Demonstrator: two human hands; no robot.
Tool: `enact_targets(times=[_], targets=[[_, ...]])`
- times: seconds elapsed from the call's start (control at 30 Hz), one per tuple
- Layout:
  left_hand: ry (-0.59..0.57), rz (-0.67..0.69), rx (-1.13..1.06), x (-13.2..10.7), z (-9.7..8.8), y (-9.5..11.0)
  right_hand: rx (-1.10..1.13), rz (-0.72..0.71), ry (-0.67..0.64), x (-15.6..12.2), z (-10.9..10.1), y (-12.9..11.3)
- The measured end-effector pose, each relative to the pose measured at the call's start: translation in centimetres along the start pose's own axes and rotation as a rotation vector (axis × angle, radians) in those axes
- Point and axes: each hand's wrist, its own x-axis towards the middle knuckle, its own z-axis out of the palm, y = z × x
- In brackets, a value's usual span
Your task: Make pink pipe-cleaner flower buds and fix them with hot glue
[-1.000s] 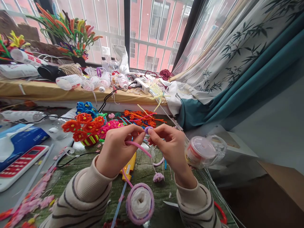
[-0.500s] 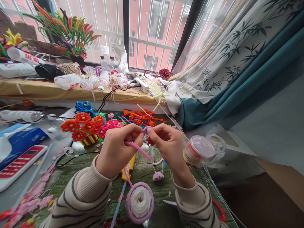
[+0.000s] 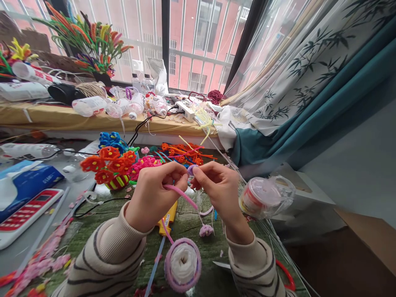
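Between the fingertips of both hands is a small curled piece of purple pipe cleaner [image 3: 190, 169]. My left hand [image 3: 151, 196] pinches its left side, and a pink pipe cleaner [image 3: 182, 195] also runs out from under its fingers. My right hand [image 3: 218, 192] pinches the purple piece from the right with thumb and forefinger. Below the hands, a white roll [image 3: 183, 262] ringed with fuzzy pink stands on the table. A small lilac flower [image 3: 206, 230] lies by the right wrist. Partly behind the left hand is a yellow glue gun [image 3: 168, 218] with a clear glue stick in it.
Red-handled scissors [image 3: 287, 274] lie partly under the right sleeve. A plastic tub [image 3: 261, 196] stands at the table's right edge. Orange pipe-cleaner flowers [image 3: 108, 163] in a striped pot are at the left, near a calculator [image 3: 29, 216]. Bottles [image 3: 89, 106] litter the windowsill.
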Motion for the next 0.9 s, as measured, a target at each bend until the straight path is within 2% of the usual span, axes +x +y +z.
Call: enact_targets(times=[0.27,0.43,0.57,0.73,0.9], targets=[[-0.004,-0.018,-0.009,0.0,0.1,-0.4,0.019,0.030,0.009,0.2,0.1,0.2],[0.004,-0.105,-0.026,0.1,-0.5,-0.5,0.016,-0.014,0.137,0.9,-1.4,0.4],[-0.010,-0.136,-0.026,0.4,-1.3,-0.4,0.040,-0.005,0.084,1.3,-1.8,0.6],[0.032,-0.178,0.023,0.6,-2.6,-0.6,0.001,0.021,0.035,1.3,-1.3,0.5],[-0.018,-0.247,-0.025,0.7,-4.3,-0.6,-0.002,0.020,0.027,1.4,-1.5,0.6]])
